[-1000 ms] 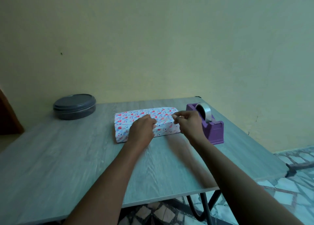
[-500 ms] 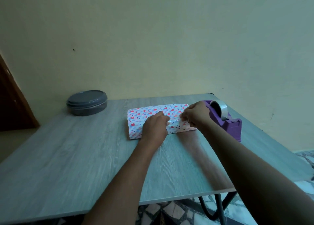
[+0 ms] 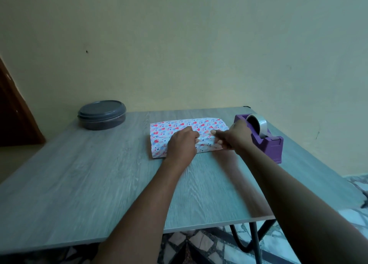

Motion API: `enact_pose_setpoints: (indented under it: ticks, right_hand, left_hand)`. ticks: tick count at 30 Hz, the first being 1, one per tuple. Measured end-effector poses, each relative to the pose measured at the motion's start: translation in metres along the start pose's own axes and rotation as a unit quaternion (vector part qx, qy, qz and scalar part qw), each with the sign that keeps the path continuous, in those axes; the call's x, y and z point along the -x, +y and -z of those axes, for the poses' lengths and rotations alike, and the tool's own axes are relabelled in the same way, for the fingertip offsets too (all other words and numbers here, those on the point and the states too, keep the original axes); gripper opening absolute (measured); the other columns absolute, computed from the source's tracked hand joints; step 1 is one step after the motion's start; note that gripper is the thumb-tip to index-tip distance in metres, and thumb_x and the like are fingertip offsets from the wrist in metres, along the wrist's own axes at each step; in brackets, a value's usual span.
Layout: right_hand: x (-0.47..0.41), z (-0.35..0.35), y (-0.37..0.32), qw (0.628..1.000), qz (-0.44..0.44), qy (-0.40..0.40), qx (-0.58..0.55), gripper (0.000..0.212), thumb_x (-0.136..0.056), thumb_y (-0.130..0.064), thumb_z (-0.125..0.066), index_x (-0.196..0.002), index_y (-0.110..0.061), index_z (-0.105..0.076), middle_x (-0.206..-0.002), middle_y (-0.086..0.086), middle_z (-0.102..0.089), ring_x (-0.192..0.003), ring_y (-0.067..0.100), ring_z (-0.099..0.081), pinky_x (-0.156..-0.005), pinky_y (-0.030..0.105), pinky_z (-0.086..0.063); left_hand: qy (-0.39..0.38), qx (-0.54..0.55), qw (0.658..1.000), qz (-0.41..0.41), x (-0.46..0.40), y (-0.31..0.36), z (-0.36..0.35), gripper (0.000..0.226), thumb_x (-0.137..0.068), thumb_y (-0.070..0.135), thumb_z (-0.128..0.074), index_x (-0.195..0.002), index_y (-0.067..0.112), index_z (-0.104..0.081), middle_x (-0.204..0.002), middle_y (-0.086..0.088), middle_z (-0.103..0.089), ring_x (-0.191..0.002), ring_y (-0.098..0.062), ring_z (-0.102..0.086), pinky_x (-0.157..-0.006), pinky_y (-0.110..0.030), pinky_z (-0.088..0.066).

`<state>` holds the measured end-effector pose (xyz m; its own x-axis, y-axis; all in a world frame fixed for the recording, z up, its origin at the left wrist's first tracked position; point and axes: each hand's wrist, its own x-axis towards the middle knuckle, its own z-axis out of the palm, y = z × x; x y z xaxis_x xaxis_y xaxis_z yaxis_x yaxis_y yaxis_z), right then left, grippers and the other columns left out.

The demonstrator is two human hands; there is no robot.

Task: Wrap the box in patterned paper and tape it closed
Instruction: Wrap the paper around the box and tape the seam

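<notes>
Sitting far left: grey lidded container (image 3: 102, 114) on the table (image 3: 79, 184)
Box: wrapped box (image 3: 179, 127) lies mid-table
Left hand (image 3: 182, 145): fingers curled, pressing paper
Right hand (image 3: 235, 137): fingertips pinching the paper fold
Far right: purple tape dispenser (image 3: 264, 137)

Wrapped box (image 3: 187, 128) on table (image 3: 79, 184), between container (image 3: 102, 114) and tape dispenser (image 3: 264, 138).

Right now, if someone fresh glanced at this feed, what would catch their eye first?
The wrapped box in heart-patterned paper, mid-table, with both hands on its near edge: the left hand presses the paper down and the right hand pinches the fold beside it. Next, the purple tape dispenser just right of the box, its roll upright. Last, a dark round lidded container at the table's far left.
</notes>
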<state>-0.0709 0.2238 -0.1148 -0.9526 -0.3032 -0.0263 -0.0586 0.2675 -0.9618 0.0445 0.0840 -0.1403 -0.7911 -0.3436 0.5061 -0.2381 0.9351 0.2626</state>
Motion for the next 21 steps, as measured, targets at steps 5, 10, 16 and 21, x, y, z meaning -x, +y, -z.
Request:
enact_pose_setpoints:
  ticks: [5, 10, 16, 21]
  right_hand:
    - [0.012, 0.001, 0.033, 0.998, 0.018, 0.053, -0.028, 0.064, -0.074, -0.037, -0.095, -0.096, -0.008, -0.042, -0.087, 0.02, -0.064, -0.034, 0.011, -0.051, -0.033, 0.02, -0.037]
    - [0.027, 0.001, 0.042, 0.985, 0.081, 0.143, 0.059, 0.049, -0.083, -0.018, -0.087, -0.102, -0.01, -0.042, -0.097, 0.013, -0.06, -0.067, 0.026, -0.06, -0.053, 0.029, -0.045]
    - [0.01, 0.002, 0.034, 0.846, 0.423, 0.093, 0.311, 0.022, -0.082, -0.008, -0.083, -0.103, -0.014, -0.079, -0.107, 0.008, -0.064, -0.098, 0.032, -0.059, -0.067, 0.044, -0.055]
    - [-0.016, 0.007, 0.025, 0.781, 0.483, -0.002, 0.395, 0.031, -0.079, 0.009, -0.076, -0.096, -0.015, -0.085, -0.085, 0.004, -0.071, -0.08, 0.032, -0.066, -0.059, 0.041, -0.053]
  left_hand:
    - [-0.001, -0.003, 1.0, 0.0, 0.0, 0.0, 0.001, 0.012, -0.096, 0.011, -0.061, -0.093, 0.015, -0.072, -0.093, -0.001, -0.059, -0.09, -0.028, -0.061, -0.065, -0.032, -0.032]
    - [0.005, 0.011, 1.0, -0.007, 0.002, 0.0, 0.001, 0.012, -0.099, 0.015, -0.061, -0.094, 0.014, -0.072, -0.093, -0.003, -0.06, -0.09, -0.027, -0.061, -0.066, -0.031, -0.032]
    - [0.022, 0.022, 1.0, -0.001, 0.002, 0.001, 0.0, 0.013, -0.1, 0.017, -0.063, -0.103, 0.015, -0.075, -0.099, -0.002, -0.065, -0.094, -0.025, -0.063, -0.069, -0.03, -0.033]
    - [0.022, 0.019, 1.0, -0.002, 0.002, 0.002, 0.002, 0.016, -0.1, 0.019, -0.062, -0.108, 0.017, -0.076, -0.101, -0.002, -0.065, -0.097, -0.025, -0.062, -0.07, -0.03, -0.033]
